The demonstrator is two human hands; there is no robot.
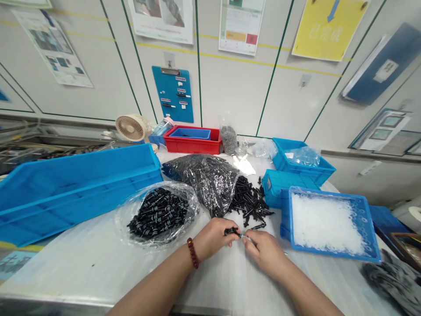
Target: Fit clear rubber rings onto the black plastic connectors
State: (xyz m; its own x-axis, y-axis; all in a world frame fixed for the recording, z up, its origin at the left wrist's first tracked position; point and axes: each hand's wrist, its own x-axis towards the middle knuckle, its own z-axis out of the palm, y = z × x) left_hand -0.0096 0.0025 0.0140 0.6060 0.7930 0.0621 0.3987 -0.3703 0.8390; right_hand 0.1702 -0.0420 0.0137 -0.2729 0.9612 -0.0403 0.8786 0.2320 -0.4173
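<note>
Near the middle of the table my left hand, with a dark red bead bracelet on the wrist, is closed around a slim black plastic part. Facing it, my right hand pinches a thin, pale, rod-like piece that meets the end of the black part. Its exact kind is too small to make out. Beyond my hands lies a loose heap of similar black parts, spilling from a large clear bag. An open plastic bag to the left holds black parts with whitish rings.
On the right stands a blue tray of small white rings, beside a teal box. A long blue bin fills the left. Behind are a red bin, a fan and the wall. Dark cloth lies at right.
</note>
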